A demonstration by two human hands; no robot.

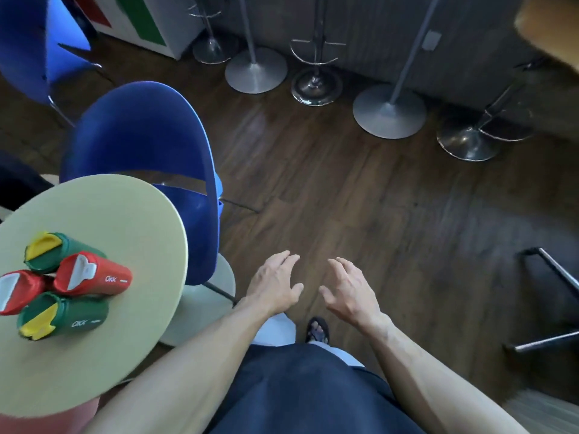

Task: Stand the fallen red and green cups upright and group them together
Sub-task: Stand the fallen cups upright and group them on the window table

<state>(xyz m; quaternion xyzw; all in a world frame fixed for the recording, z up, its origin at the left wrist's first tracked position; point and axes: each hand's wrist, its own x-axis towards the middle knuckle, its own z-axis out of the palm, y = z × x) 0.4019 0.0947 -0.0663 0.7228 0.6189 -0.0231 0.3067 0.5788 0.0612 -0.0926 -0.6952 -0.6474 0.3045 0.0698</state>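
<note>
On the round table, far left:
Cups: two green cups (67, 252) (67, 316) and two red cups (94, 272) (18, 289) clustered, touching.
Table: pale round table (125, 220) beside a blue chair (141, 133).
Left hand (275, 285): over the wood floor (376, 214), fingers relaxed, holding nothing.
Right hand (352, 289): alongside, fingers loosely spread, empty.
</note>
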